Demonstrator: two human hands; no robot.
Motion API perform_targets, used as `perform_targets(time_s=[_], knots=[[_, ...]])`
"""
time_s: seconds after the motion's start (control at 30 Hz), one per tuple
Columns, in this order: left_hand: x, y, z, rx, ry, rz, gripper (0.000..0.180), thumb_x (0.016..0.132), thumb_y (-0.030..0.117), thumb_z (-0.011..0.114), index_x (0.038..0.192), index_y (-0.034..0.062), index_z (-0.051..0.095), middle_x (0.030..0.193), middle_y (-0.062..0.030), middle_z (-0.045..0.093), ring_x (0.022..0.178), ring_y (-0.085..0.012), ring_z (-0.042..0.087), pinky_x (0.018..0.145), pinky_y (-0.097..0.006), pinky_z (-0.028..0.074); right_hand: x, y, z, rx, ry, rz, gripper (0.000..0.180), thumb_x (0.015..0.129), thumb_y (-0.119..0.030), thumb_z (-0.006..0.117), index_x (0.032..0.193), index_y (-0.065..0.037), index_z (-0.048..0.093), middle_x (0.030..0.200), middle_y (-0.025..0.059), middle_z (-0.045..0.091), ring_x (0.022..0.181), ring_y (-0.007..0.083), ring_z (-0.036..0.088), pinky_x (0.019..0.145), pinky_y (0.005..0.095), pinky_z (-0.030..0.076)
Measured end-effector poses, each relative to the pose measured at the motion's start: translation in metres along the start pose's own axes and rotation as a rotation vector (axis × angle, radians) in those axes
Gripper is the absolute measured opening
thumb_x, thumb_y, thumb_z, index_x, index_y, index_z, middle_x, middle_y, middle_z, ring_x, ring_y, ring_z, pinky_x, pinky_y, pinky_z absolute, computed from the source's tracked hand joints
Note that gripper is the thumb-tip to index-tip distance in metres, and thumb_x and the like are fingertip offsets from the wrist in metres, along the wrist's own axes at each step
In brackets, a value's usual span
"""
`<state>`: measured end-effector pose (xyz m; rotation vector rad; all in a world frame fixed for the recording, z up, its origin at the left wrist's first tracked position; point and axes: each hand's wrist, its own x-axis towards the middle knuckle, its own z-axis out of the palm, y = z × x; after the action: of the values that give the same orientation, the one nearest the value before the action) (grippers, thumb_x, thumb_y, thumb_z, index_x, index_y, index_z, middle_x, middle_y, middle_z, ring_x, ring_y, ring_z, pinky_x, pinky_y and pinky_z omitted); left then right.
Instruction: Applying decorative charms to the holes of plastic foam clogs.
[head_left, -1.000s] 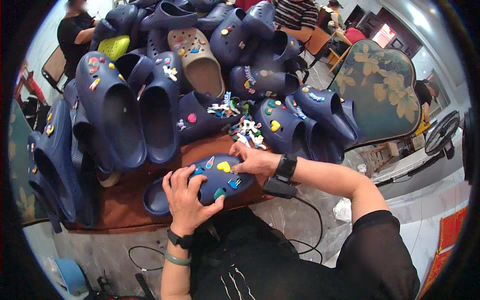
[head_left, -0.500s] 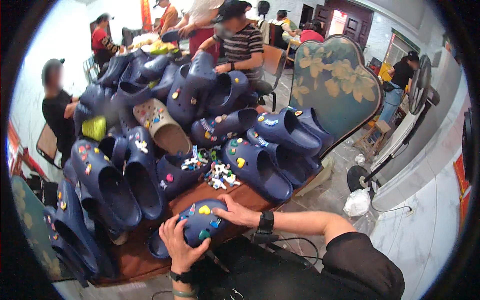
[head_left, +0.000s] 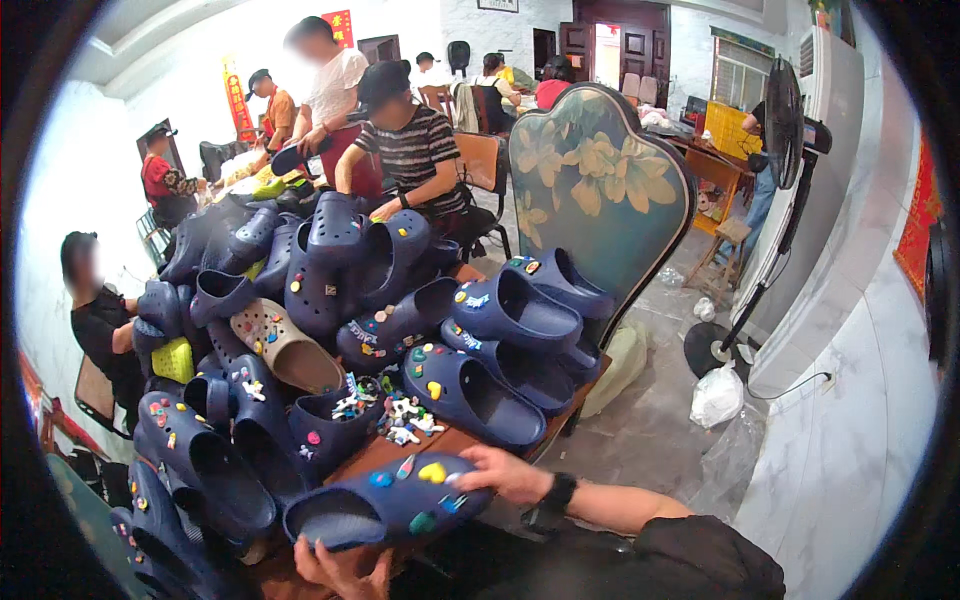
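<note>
A navy clog (head_left: 385, 503) with small coloured charms on its top lies across the near edge of the brown table (head_left: 365, 456). My left hand (head_left: 340, 568) grips its heel end from below, only partly showing at the picture's lower edge. My right hand (head_left: 505, 472), a black watch on its wrist, holds the toe end with fingers on the charms. Just beyond the clog lies a small heap of loose charms (head_left: 395, 415).
A big pile of navy clogs (head_left: 330, 300), one beige clog (head_left: 285, 345) and a yellow-green one (head_left: 172, 358) cover the table. Several people sit or stand around its far side. A floral chair back (head_left: 595, 190), a standing fan (head_left: 780, 130) and white bags (head_left: 718, 395) are to the right.
The view has tilted upward, showing more of the room and people. Both hands and the clog now sit lower in the picture; my grip on the clog is unchanged.
</note>
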<state>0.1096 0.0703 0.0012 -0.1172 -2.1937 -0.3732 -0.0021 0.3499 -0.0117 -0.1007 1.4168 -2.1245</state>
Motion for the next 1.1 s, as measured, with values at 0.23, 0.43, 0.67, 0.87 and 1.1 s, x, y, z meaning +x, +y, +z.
perform_targets(time_s=[0.23, 0.43, 0.67, 0.87, 1.1], knots=[[-0.013, 0.0, 0.002, -0.103, -0.172, -0.139, 0.079, 0.072, 0.035, 0.086, 0.133, 0.0015, 0.05, 0.136, -0.0205, 0.044, 0.128, -0.0376, 0.039, 0.106, -0.049, 0.034, -0.093, -0.146, -0.1, -0.034, 0.397, -0.729, 0.052, 0.087, -0.018, 0.066, 0.133, -0.005, 0.045, 0.126, 0.009, 0.058, 0.114, 0.0189, 0.058, 0.1, 0.0325, 0.046], [-0.038, 0.01, 0.016, -0.23, -0.409, -0.116, 0.074, 0.072, 0.03, 0.086, 0.133, 0.0055, 0.051, 0.136, -0.0211, 0.045, 0.129, -0.0399, 0.038, 0.107, -0.05, 0.031, -0.163, -0.226, -0.154, -0.543, 0.936, -0.801, 0.061, 0.082, -0.016, 0.071, 0.138, -0.001, 0.049, 0.119, 0.0087, 0.062, 0.102, 0.0148, 0.061, 0.091, 0.0274, 0.048], [-0.042, 0.014, 0.024, -0.285, -0.432, -0.103, 0.07, 0.072, 0.028, 0.085, 0.13, 0.0048, 0.053, 0.133, -0.0221, 0.046, 0.126, -0.0406, 0.04, 0.106, -0.05, 0.032, -0.145, -0.229, -0.182, -1.302, 1.235, -0.683, 0.065, 0.077, -0.03, 0.074, 0.133, -0.005, 0.054, 0.107, 0.0215, 0.066, 0.095, 0.0289, 0.065, 0.087, 0.0362, 0.049], [-0.042, 0.009, 0.015, -0.29, -0.455, -0.096, 0.063, 0.074, 0.026, 0.083, 0.126, 0.0037, 0.055, 0.13, -0.0223, 0.047, 0.124, -0.0407, 0.041, 0.105, -0.049, 0.034, -0.135, -0.236, -0.172, -1.433, 1.312, -0.732, 0.063, 0.078, -0.028, 0.073, 0.134, -0.006, 0.053, 0.1, 0.0223, 0.063, 0.091, 0.0342, 0.063, 0.084, 0.0399, 0.049], [-0.039, 0.01, 0.019, -0.331, -0.46, -0.065, 0.058, 0.075, 0.023, 0.082, 0.123, 0.0022, 0.056, 0.127, -0.0219, 0.048, 0.121, -0.0409, 0.043, 0.102, -0.049, 0.036, -0.058, -0.219, -0.214, -0.464, 0.961, -0.783, 0.065, 0.087, -0.026, 0.069, 0.141, -0.001, 0.043, 0.122, 0.0144, 0.059, 0.105, 0.019, 0.059, 0.086, 0.0326, 0.049]])
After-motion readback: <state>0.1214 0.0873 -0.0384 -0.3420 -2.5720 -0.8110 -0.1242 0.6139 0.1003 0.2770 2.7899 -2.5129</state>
